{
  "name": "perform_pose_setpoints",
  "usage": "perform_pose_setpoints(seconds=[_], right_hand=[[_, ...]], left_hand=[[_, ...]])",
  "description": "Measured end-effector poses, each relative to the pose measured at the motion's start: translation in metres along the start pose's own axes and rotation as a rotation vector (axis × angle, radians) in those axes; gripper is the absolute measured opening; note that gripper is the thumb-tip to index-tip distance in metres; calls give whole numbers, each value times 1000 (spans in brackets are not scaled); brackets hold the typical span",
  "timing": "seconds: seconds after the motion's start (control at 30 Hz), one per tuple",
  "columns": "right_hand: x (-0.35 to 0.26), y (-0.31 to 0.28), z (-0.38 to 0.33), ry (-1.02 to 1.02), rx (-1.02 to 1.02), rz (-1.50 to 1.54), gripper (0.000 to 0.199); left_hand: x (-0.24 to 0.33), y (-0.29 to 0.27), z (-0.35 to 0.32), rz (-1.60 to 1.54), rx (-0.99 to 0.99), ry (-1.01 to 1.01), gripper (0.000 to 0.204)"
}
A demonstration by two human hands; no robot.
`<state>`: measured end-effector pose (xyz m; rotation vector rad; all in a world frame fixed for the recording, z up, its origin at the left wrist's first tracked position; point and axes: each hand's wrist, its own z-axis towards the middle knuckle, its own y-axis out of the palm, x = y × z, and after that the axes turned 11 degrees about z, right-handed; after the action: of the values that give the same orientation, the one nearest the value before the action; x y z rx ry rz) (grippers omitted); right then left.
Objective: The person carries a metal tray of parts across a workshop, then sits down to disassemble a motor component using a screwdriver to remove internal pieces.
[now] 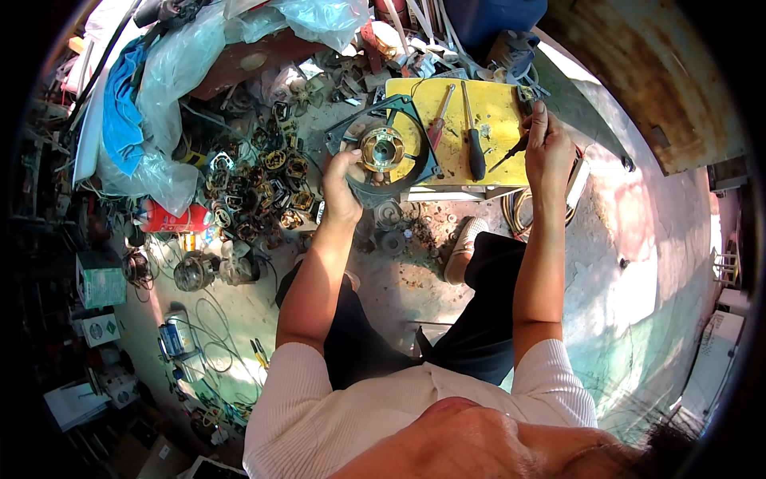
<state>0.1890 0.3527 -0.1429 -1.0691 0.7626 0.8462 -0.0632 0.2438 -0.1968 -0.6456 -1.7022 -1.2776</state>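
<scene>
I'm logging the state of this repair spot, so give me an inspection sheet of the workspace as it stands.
Surface: yellow board on a low stand, over a stained concrete floor.
Job's things: dark round frame with a brass-coloured motor core; thin dark tool.
Clutter: two screwdrivers on the board; pile of motor cores; red canister; plastic sheeting.
Grippers: left hand grips the frame; right hand holds the thin tool.
Cables: loose wires on the floor; coiled cable.
Surroundings: boxes at left, rusty wall.

A motor frame (381, 150) lies on the left end of a board (491, 108), two screwdrivers (475, 136) to its right. Motor parts (263, 188) pile on the floor left of the board
</scene>
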Motion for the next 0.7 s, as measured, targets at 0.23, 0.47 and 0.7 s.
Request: perform_pose_setpoints(seconds=[0.23, 0.47, 0.7], right_hand=[[5, 33, -29, 363, -494, 692, 34], [3, 68, -71, 110, -701, 602, 24], [-9, 68, -81, 16, -724, 422, 23]], left_hand=[[-12, -8, 13, 197, 169, -97, 33], [-14, -14, 21, 304, 286, -44, 24], [-2, 7, 11, 343, 298, -76, 37]])
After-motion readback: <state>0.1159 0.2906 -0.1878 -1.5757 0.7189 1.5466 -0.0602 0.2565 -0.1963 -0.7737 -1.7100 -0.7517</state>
